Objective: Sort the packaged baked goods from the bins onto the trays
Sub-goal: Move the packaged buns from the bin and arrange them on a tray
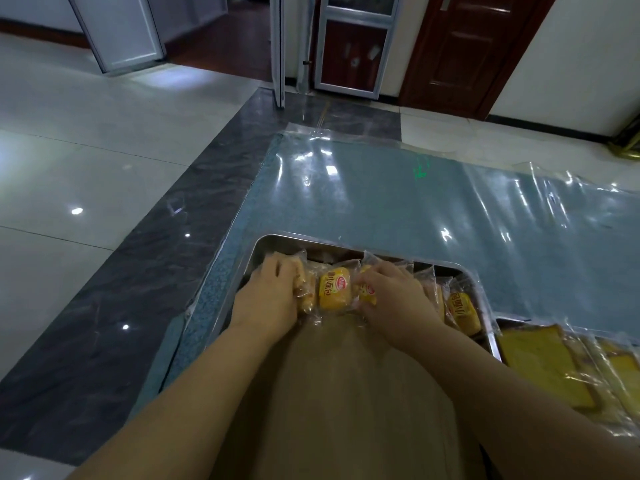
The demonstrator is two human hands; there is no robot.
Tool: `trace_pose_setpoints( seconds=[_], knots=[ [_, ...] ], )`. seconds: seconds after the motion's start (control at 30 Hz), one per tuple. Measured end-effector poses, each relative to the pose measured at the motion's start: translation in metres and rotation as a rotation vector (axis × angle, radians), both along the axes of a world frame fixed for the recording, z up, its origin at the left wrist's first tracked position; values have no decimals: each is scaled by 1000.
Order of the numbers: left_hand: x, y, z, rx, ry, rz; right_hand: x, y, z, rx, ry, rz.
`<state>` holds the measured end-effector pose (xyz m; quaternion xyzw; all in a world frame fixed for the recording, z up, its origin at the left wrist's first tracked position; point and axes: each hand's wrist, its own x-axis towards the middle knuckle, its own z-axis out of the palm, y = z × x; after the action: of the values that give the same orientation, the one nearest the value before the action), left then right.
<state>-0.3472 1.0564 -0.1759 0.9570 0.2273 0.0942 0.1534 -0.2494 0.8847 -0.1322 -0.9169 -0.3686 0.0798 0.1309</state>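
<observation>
A steel tray (349,241) lies on the blue table and holds a row of small yellow-wrapped buns. My left hand (268,296) grips a pale bun packet (304,289) at the tray's left end. My right hand (394,299) holds another yellow packet (367,292) near the middle. One yellow bun packet (334,288) lies between my hands. More packets (462,311) sit at the tray's right end. A second tray (502,319) to the right carries wrapped cake slices (540,365).
The blue table (398,195) is covered with clear plastic film that wrinkles on the right. Its left edge drops to a dark tiled floor strip (145,271). Doors stand far behind. My lap hides the near part of the tray.
</observation>
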Motion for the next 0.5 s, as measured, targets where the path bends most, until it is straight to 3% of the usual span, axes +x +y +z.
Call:
trace_pose_setpoints(
  seconds=[0.1,0.5],
  knots=[
    [0,5,-6,-77,20,-27,1,0,-2,-6,-27,0],
    [-44,-18,38,5,101,-88,-30,-34,41,-43,-85,30]
  ],
)
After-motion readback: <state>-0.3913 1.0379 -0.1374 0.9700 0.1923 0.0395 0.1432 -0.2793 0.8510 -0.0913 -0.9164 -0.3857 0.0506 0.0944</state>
